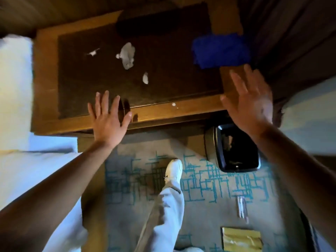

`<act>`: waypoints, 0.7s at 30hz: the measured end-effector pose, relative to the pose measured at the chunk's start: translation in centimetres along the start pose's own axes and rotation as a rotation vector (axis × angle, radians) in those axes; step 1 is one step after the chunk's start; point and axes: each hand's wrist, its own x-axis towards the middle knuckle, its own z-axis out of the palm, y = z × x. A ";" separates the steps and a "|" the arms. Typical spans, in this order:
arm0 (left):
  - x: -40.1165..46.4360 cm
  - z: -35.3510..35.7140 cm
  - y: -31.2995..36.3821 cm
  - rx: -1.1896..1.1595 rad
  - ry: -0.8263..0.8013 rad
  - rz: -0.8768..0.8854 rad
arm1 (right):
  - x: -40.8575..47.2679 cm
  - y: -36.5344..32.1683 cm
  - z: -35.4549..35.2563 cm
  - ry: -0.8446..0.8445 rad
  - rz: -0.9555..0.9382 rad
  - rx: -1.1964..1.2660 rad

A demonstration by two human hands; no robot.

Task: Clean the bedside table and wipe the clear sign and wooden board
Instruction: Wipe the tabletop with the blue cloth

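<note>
The wooden bedside table [190, 110] fills the upper middle of the head view, with a dark inset top. Crumpled white paper scraps lie on it: a large one [127, 55], a small one [145, 78] and a thin one [93, 52]. A blue cloth [221, 50] lies at the table's right end. My left hand [109, 119] is open, fingers spread, over the front edge. My right hand [251, 102] is open, palm down, over the front right corner, just below the cloth. On the carpet lie a clear sign [242, 208] and a yellowish wooden board [241, 240].
A black bin [236, 148] stands on the patterned carpet under the table's right front. White bedding [23, 124] lies to the left and another bed [309, 115] to the right. My leg and white shoe [173, 170] are in the middle of the floor.
</note>
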 end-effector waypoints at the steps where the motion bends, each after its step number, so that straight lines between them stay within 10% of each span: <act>1: 0.7 0.4 -0.9 0.005 -0.009 -0.040 | 2.2 -0.3 0.7 -0.022 0.012 -0.028; 21: 1.7 3.6 -3.4 -0.084 -0.086 -0.138 | 11.9 -6.8 4.9 -0.082 0.206 -0.067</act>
